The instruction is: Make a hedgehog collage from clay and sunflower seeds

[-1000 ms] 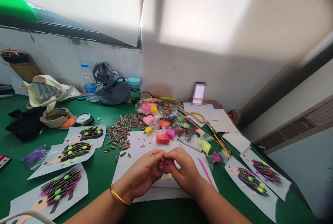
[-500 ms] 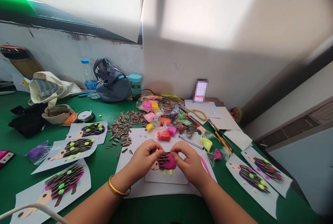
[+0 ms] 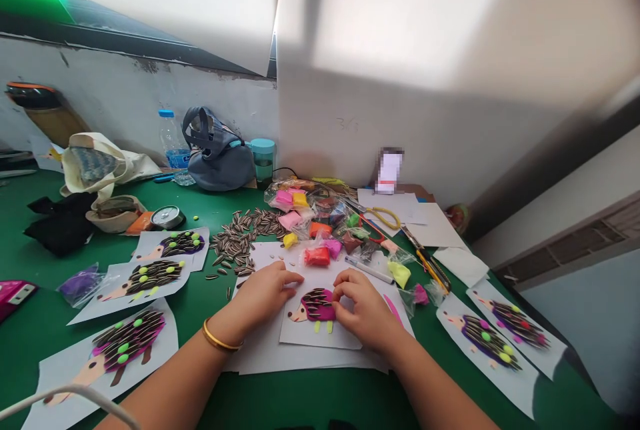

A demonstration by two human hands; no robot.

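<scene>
A pink clay hedgehog with a peach face, yellow-green feet and rows of sunflower seeds stuck in its back lies on a small white card. My right hand has thumb and forefinger pinched at the hedgehog's right side, on a sunflower seed that is mostly covered by the fingertips. My left hand rests at the card's upper left, fingers stretched out and holding nothing. Under the card is a larger white sheet. A heap of sunflower seeds lies beyond my left hand.
Bagged coloured clay, a marker and yellow-handled scissors lie behind the card. Hedgehog cards flank me at left and right. A blue bag and a water bottle stand by the wall.
My left hand has let go at the hedgehog's back and drawn away leftward, its fingers straightening. My right hand has shifted slightly down along the hedgehog's right side.
</scene>
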